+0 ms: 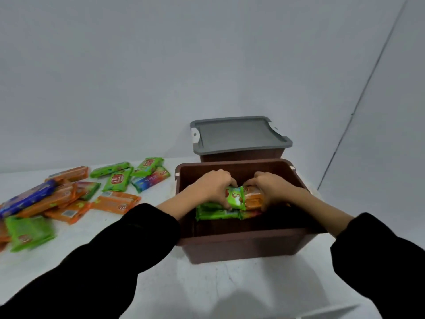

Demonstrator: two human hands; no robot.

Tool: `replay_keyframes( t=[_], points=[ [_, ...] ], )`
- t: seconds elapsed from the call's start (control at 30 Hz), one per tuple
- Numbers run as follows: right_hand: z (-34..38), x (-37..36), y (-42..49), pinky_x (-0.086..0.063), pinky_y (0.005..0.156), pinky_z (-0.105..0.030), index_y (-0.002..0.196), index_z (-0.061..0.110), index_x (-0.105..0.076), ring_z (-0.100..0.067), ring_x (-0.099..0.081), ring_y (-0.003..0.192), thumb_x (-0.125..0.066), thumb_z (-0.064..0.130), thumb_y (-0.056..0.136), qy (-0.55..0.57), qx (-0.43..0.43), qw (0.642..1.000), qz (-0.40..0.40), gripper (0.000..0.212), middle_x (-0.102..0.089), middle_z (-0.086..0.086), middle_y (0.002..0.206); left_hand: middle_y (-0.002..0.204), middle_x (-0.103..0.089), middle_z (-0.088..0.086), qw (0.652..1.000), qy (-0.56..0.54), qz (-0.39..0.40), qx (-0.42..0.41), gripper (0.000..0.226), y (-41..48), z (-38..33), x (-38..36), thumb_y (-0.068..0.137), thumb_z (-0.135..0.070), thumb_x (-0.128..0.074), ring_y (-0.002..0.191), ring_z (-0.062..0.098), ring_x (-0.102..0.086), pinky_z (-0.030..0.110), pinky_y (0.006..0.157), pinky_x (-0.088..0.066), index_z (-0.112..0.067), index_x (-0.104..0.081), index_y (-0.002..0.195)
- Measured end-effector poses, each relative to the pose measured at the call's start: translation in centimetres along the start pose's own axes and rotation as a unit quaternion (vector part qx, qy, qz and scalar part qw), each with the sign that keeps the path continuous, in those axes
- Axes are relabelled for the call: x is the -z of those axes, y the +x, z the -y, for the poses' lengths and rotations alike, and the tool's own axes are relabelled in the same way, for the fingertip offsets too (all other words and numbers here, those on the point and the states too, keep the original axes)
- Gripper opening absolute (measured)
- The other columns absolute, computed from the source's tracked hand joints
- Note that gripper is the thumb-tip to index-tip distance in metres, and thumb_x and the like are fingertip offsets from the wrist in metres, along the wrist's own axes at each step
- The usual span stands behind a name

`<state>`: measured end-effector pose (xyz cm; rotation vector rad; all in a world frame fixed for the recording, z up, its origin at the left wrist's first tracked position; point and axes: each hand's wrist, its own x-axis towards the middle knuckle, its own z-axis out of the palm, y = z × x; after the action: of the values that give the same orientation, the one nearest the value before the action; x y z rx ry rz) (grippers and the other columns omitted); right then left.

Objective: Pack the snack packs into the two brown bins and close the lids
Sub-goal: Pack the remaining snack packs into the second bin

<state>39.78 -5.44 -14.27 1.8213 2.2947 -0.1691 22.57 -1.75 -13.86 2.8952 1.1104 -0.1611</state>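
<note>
Black sleeves (128,245) outstretched, left hand (215,184) gripping green pack (235,199), right hand (271,187) gripping orange pack (254,200), inside brown bin (241,236)

I've got a white desk (207,286): loose snack packs (69,199) spread toward its left edge, open brown bin (241,247) mid-desk, lidded brown bin (241,155) just behind it.
</note>
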Motion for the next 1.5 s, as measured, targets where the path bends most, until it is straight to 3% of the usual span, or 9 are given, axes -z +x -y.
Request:
replay_keyframes(
  t=[0.3, 0.5, 0.6, 0.8, 0.9, 1.0, 1.13, 1.33, 1.5],
  points=[
    [-0.6, -2.0, 0.8, -0.041, 0.094, -0.032, 0.138, 0.023, -0.042, -0.025, -0.047, 0.118, -0.072, 0.031, 0.076, 0.001, 0.023, 1.0, -0.014, 0.069, -0.048, -0.009, 0.127, 0.121, -0.054, 0.007, 0.994, 0.092, 0.051, 0.008, 0.079, 0.7, -0.6, -2.3, 0.064, -0.051, -0.077, 0.109, 0.028, -0.056, 0.037, 0.083, -0.047, -0.014, -0.051, 0.128],
    [-0.2, -2.3, 0.5, -0.039, 0.1, -0.035, 0.145, 0.032, -0.027, -0.029, -0.044, 0.119, -0.064, 0.031, 0.084, -0.061, 0.053, 0.997, 0.022, 0.072, -0.039, -0.012, 0.133, 0.125, -0.048, 0.008, 0.993, 0.089, 0.072, 0.008, 0.082, 0.3, -0.4, -2.1, 0.065, -0.041, -0.08, 0.112, 0.027, -0.053, 0.037, 0.088, -0.046, -0.013, -0.046, 0.134],
    [-0.3, -2.3, 0.6, -0.041, 0.097, -0.034, 0.144, 0.033, -0.031, -0.029, -0.048, 0.115, -0.056, 0.03, 0.089, -0.059, 0.066, 0.996, 0.002, 0.06, -0.043, -0.013, 0.13, 0.124, -0.047, 0.009, 0.994, 0.087, 0.068, 0.014, 0.079, 0.3, -0.6, -2.3, 0.066, -0.04, -0.08, 0.111, 0.029, -0.054, 0.038, 0.087, -0.046, -0.013, -0.048, 0.133],
    [-0.2, -2.0, 0.3, -0.041, 0.095, -0.03, 0.139, 0.031, -0.041, -0.024, -0.049, 0.114, -0.066, 0.025, 0.082, -0.006, 0.051, 0.999, 0.005, 0.062, -0.045, -0.008, 0.126, 0.122, -0.052, 0.004, 0.989, 0.145, 0.039, -0.005, 0.08, 0.1, -0.4, -1.7, 0.065, -0.054, -0.074, 0.111, 0.025, -0.054, 0.032, 0.07, -0.039, -0.02, -0.048, 0.132],
    [-0.1, -1.1, 0.2, -0.041, 0.092, -0.029, 0.134, 0.03, -0.049, -0.021, -0.05, 0.112, -0.073, 0.027, 0.075, 0.033, 0.051, 0.998, -0.008, 0.063, -0.049, -0.005, 0.121, 0.119, -0.055, 0.0, 0.995, 0.1, 0.007, 0.006, 0.076, -0.4, 0.1, -0.8, 0.066, -0.061, -0.07, 0.109, 0.021, -0.056, 0.029, 0.068, -0.037, -0.024, -0.051, 0.131],
    [0.7, 0.7, 0.2, -0.045, 0.085, -0.028, 0.126, 0.026, -0.057, -0.018, -0.057, 0.102, -0.071, 0.028, 0.078, 0.07, 0.054, 0.994, -0.07, 0.05, -0.06, -0.005, 0.114, 0.113, -0.062, -0.001, 0.995, -0.042, -0.076, 0.043, 0.057, -1.8, 1.3, 0.8, 0.075, -0.053, -0.067, 0.1, 0.016, -0.059, 0.027, 0.073, -0.044, -0.024, -0.058, 0.124],
    [3.7, 4.4, 1.2, -0.047, 0.08, -0.022, 0.119, 0.02, -0.064, -0.014, -0.062, 0.09, -0.069, 0.021, 0.081, 0.168, 0.08, 0.97, -0.158, 0.038, -0.067, -0.002, 0.102, 0.1, -0.069, -0.003, 0.951, -0.194, -0.213, 0.115, 0.029, -6.1, 4.7, 3.5, 0.083, -0.035, -0.065, 0.087, 0.012, -0.065, 0.034, 0.082, -0.053, -0.022, -0.067, 0.109],
    [12.9, 8.4, 5.6, -0.044, 0.083, -0.027, 0.123, 0.021, -0.06, -0.018, -0.059, 0.095, -0.066, 0.02, 0.082, 0.203, 0.159, 0.948, -0.188, 0.042, -0.065, -0.006, 0.112, 0.106, -0.064, 0.003, 0.901, -0.183, -0.286, 0.268, 0.024, -16.3, 12.8, 3.6, 0.087, -0.029, -0.062, 0.096, 0.016, -0.062, 0.034, 0.083, -0.052, -0.021, -0.066, 0.109],
    [22.1, 8.5, 9.6, -0.045, 0.087, -0.029, 0.126, 0.021, -0.058, -0.022, -0.06, 0.102, -0.066, 0.016, 0.081, 0.193, 0.224, 0.944, -0.144, 0.046, -0.063, -0.009, 0.117, 0.109, -0.06, 0.01, 0.848, -0.174, -0.276, 0.418, 0.027, -26.2, 17.1, 0.3, 0.085, -0.026, -0.063, 0.1, 0.023, -0.06, 0.033, 0.084, -0.047, -0.019, -0.066, 0.111]
  ],
)
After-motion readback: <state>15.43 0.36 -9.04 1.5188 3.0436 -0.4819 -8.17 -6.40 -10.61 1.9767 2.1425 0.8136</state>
